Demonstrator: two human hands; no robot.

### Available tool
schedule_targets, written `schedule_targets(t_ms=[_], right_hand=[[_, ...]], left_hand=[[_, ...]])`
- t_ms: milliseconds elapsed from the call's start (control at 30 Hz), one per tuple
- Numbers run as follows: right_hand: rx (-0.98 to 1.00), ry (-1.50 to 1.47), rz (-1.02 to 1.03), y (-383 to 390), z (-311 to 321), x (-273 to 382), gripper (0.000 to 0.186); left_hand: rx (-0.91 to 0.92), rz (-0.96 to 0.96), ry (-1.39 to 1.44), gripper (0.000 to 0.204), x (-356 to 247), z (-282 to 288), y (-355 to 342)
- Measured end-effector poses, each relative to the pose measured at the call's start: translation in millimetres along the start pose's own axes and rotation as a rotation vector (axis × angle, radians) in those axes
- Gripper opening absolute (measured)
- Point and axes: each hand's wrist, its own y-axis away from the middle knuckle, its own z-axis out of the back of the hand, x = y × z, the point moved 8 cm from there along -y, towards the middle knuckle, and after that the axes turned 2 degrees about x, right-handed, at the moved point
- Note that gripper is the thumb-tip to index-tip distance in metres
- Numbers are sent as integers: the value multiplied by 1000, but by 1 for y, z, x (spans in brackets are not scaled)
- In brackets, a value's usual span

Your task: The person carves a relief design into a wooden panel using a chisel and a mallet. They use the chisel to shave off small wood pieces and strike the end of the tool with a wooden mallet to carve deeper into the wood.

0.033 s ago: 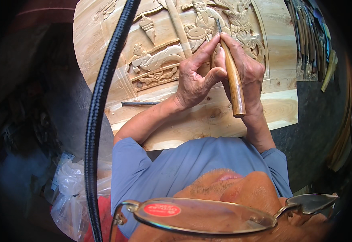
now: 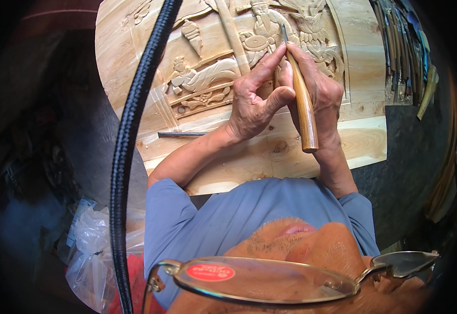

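A pale wooden panel (image 2: 364, 63) carved in relief with robed figures and foliage lies before me. My right hand (image 2: 320, 89) is closed on a carving chisel with a long glossy wooden handle (image 2: 307, 118), its thin blade (image 2: 284, 32) on the central robed figure (image 2: 262, 23). My left hand (image 2: 254, 97) is closed too, its fingertips pinched at the chisel's blade end and its thumb bent beside the handle. A slim dark metal tool (image 2: 178, 134) lies on the panel below my left wrist.
A row of carving tools (image 2: 401, 52) lies at the upper right beside a pale mallet-like piece (image 2: 427, 91). A thick black braided cord (image 2: 131, 141) crosses the view on the left. A knotted clear plastic bag (image 2: 89, 246) is at the lower left. Dark clutter fills the far left.
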Motion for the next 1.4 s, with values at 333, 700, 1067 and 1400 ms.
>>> schedule_targets(t_ms=[333, 700, 1067, 1400], right_hand=[[-150, -38, -35, 15, -18, -6, 40], [-189, -61, -23, 12, -22, -7, 40], [-200, -52, -18, 8, -23, -9, 40], [-227, 51, -58, 18, -15, -17, 42]], left_hand=[[-21, 55, 198, 73, -2, -2, 1], [18, 89, 196, 73, -3, -2, -1], [42, 86, 93, 72, -4, -1, -4], [88, -56, -210, 90, -2, -3, -3]])
